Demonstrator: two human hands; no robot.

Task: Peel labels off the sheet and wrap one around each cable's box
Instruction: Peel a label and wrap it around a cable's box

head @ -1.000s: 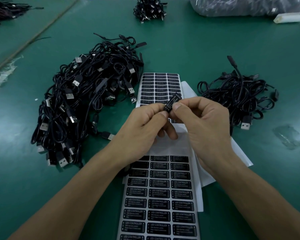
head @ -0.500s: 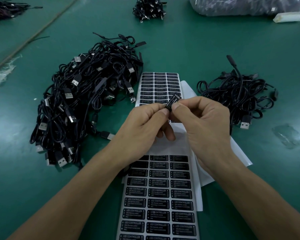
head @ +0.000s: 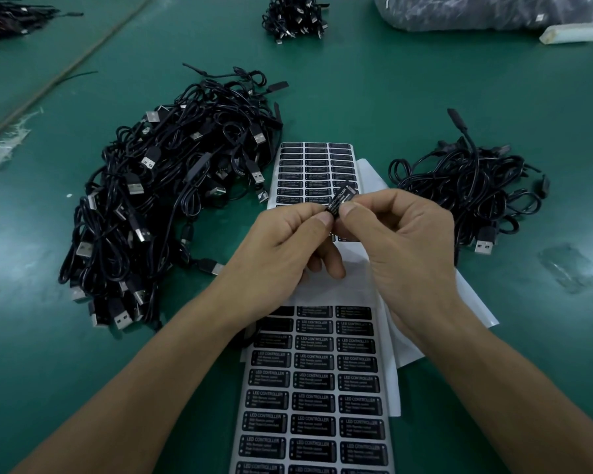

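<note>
I see the label (head: 342, 199), black with "LED CONTROLLER" in white print, just above the centre of the frame, tilted up toward the right; whether a box sits under it I cannot tell. The left hand (head: 281, 248) pinches its lower end between thumb and forefinger, the other fingers curled beneath; the right hand (head: 401, 248) pinches it from the other side, thumb tip just beside the left thumb, fingers bent in. Both hands hang over the label sheet (head: 315, 388), which runs from the bottom edge to the upper centre in 3 columns, with a bare white stretch under the hands; loose white paper (head: 473, 302) pokes out on its right. A big heap of black cables (head: 172, 206) lies centre left, a smaller heap (head: 466, 189) centre right, a bundle (head: 295, 15) at top centre; all on the green table (head: 391, 97); a plastic bag (head: 493, 8) fills the upper right.
</note>
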